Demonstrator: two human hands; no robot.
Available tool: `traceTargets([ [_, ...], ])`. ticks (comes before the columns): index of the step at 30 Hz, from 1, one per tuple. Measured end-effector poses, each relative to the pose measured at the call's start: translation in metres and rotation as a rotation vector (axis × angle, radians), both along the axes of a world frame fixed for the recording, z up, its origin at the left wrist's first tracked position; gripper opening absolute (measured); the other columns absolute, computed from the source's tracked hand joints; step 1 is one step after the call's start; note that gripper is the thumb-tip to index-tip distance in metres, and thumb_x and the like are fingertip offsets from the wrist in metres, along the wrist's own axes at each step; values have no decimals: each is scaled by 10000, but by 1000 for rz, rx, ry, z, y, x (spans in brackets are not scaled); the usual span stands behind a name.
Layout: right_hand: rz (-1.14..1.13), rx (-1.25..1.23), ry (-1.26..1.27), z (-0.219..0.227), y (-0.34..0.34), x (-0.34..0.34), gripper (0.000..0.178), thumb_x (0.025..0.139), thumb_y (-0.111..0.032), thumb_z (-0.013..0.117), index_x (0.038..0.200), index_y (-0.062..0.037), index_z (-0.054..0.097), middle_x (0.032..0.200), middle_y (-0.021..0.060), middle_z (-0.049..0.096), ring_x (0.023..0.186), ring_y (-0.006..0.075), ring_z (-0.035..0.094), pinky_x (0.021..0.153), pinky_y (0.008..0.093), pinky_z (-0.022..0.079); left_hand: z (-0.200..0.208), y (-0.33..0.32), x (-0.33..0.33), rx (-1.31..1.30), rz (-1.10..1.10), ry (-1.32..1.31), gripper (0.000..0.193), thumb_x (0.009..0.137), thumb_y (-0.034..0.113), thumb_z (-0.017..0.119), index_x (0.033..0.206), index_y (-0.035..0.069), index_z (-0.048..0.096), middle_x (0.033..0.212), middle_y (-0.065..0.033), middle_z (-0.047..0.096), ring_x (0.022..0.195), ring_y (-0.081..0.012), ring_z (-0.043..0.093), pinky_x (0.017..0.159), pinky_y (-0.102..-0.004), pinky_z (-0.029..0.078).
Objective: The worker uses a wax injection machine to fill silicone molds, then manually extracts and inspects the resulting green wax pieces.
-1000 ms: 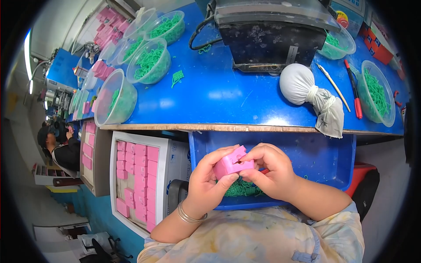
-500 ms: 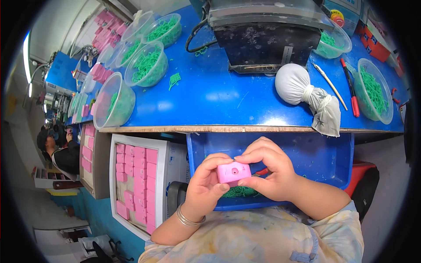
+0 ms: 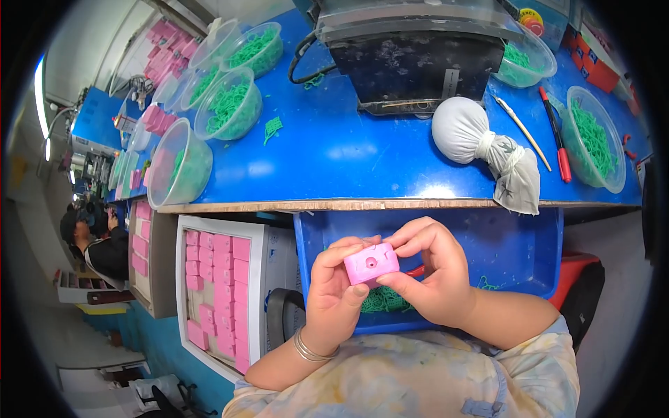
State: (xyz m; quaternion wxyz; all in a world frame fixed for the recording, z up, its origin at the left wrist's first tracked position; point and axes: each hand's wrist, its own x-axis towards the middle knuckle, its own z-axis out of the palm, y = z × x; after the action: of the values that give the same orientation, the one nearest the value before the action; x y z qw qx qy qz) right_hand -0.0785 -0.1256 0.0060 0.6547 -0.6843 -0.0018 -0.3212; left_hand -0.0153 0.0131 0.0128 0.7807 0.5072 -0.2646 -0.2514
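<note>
Over blue bin (image 3: 516, 244) — left hand (image 3: 334, 296), right hand (image 3: 435, 279) both pinching pink block (image 3: 371, 262).

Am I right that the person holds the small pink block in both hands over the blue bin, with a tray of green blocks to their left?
Not quite: in the head view the tray holds pink blocks, not green. The rest stands: left hand and right hand hold the small pink block over the blue bin.
</note>
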Motion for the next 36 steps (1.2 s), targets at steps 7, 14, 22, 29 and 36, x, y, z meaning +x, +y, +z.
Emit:
traceTargets([
  [7, 377, 481, 63, -5, 4, -1, 387, 815, -159, 634, 1127, -36, 440, 1077, 96, 504, 1017, 181, 497, 849, 331, 412, 3, 5, 8, 61, -59, -255, 488, 793, 195, 667, 1200, 29, 456, 1254, -142, 364, 1250, -305, 311, 1017, -427, 278],
  [14, 940, 1490, 254, -31, -12, 6, 540, 915, -505, 273, 976, -44, 547, 757, 117, 588, 668, 246, 591, 652, 335, 493, 29, -13, -2, 657, 6, -1173, 777, 586, 211, 788, 1268, 61, 448, 1285, -161, 367, 1248, -402, 278, 1001, -535, 214],
  [22, 733, 1390, 487, -2, -2, 10, 610, 868, -609, 353, 1001, -46, 549, 804, 108, 595, 682, 209, 608, 621, 318, 512, 32, -13, 7, 716, 52, -1098, 751, 477, 151, 769, 1175, 57, 506, 1031, -101, 464, 958, -281, 442, 874, -421, 317],
  [29, 812, 1194, 576, -13, -11, 7, 358, 858, -350, 568, 1017, -30, 537, 892, 118, 610, 755, 219, 629, 676, 337, 526, 23, -13, 2, 741, 61, -1104, 775, 478, 134, 786, 1184, 25, 485, 1042, -117, 469, 975, -296, 448, 860, -397, 333],
  [36, 901, 1322, 472, -14, -13, 5, 292, 844, -246, 547, 1004, -2, 549, 904, 146, 619, 771, 249, 636, 697, 374, 530, 18, -10, -1, 597, 92, -1067, 927, 473, 110, 839, 1253, -36, 362, 1164, -190, 474, 1067, -334, 479, 905, -405, 387],
])
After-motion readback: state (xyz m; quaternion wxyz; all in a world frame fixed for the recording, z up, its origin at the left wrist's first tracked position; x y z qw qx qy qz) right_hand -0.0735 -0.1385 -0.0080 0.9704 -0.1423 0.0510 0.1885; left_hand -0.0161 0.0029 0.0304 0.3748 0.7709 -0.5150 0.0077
